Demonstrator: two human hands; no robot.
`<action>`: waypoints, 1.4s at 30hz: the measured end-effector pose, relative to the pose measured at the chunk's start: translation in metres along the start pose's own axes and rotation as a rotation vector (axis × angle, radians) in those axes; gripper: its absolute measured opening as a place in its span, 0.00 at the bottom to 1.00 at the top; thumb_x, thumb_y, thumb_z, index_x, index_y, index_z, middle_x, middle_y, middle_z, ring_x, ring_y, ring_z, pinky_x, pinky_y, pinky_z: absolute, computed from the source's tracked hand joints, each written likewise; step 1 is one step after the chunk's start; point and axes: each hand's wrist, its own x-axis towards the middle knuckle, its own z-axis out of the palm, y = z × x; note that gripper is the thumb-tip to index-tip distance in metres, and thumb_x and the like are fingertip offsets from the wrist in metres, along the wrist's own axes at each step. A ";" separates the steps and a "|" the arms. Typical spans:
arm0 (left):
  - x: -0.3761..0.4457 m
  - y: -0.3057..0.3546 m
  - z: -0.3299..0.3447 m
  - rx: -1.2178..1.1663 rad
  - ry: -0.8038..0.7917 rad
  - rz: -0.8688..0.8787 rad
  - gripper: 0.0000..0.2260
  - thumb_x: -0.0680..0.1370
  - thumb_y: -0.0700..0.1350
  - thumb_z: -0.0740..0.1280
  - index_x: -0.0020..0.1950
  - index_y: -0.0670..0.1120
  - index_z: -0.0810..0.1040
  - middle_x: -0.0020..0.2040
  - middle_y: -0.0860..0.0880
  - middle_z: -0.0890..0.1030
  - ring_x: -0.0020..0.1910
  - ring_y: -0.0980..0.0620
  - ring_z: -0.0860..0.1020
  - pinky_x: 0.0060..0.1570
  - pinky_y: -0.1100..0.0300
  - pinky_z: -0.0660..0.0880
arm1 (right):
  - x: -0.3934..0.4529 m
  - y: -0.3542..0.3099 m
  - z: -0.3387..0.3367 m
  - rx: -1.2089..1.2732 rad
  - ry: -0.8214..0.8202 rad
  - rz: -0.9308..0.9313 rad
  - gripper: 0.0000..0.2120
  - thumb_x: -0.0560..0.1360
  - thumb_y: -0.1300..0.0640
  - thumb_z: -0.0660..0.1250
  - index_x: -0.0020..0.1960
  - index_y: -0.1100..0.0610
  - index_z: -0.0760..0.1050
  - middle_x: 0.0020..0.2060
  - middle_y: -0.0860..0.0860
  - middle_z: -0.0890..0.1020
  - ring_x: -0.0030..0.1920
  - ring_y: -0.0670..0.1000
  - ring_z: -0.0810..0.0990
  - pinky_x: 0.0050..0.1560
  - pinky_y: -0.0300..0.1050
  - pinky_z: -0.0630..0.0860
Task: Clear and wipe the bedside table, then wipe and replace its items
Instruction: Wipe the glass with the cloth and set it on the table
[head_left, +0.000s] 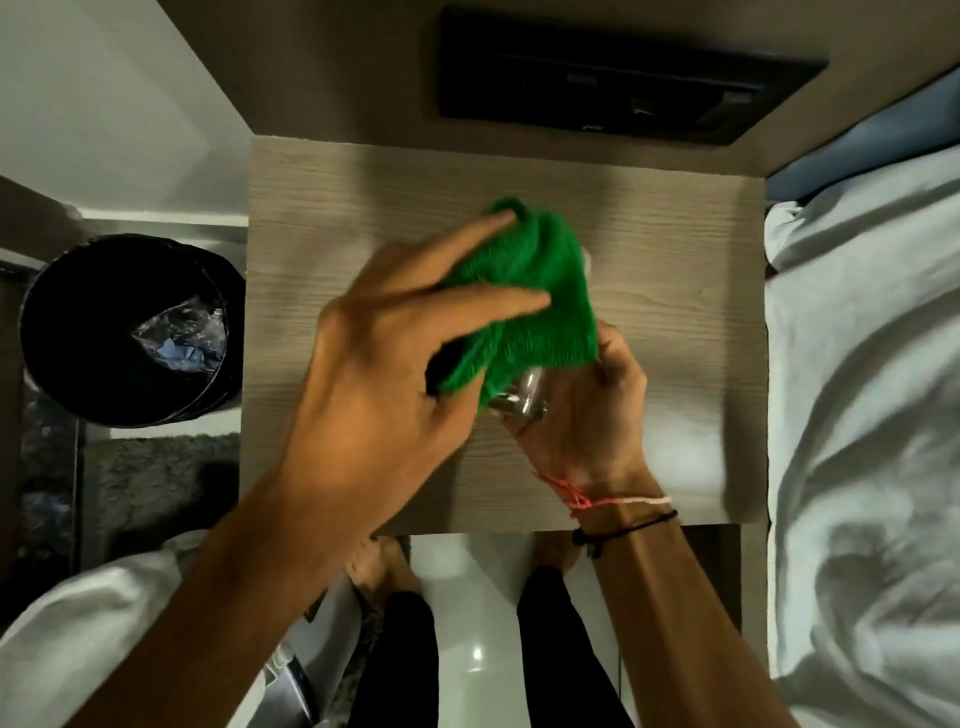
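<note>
A wood-grain bedside table (675, 291) fills the middle of the view, seen from above. Over its centre my left hand (384, 374) presses a green cloth (530, 301) around a clear glass item (524, 400), fingers spread across the cloth. My right hand (592, 415) grips that glass item from below and the right; it has a metal rim or cap, and most of it is hidden by the cloth. Red and black threads circle my right wrist.
A black bin (130, 332) lined with a bag and holding plastic wrap stands left of the table. A bed with white sheets (867, 415) borders the right side. A dark switch panel (623, 88) is on the wall behind. My bare feet (379, 566) stand below the front edge.
</note>
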 end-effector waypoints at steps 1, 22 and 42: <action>0.003 -0.003 0.005 0.030 0.023 -0.039 0.19 0.73 0.35 0.68 0.64 0.45 0.83 0.74 0.43 0.75 0.70 0.44 0.76 0.66 0.64 0.76 | 0.000 0.002 0.000 0.107 -0.043 0.073 0.19 0.83 0.51 0.51 0.68 0.59 0.69 0.56 0.56 0.78 0.52 0.54 0.81 0.51 0.54 0.79; 0.014 0.012 0.058 0.007 -0.064 0.000 0.23 0.72 0.27 0.71 0.62 0.47 0.83 0.72 0.47 0.75 0.68 0.42 0.77 0.68 0.52 0.76 | 0.035 -0.134 -0.062 0.745 0.145 0.131 0.30 0.77 0.47 0.72 0.68 0.68 0.74 0.60 0.70 0.80 0.54 0.67 0.83 0.53 0.59 0.84; 0.027 0.007 0.105 0.252 -0.105 0.011 0.30 0.67 0.23 0.71 0.67 0.40 0.80 0.75 0.39 0.72 0.67 0.37 0.73 0.64 0.51 0.74 | 0.095 -0.198 -0.080 0.878 0.236 0.328 0.36 0.80 0.42 0.63 0.45 0.81 0.76 0.60 0.66 0.80 0.69 0.55 0.77 0.57 0.50 0.77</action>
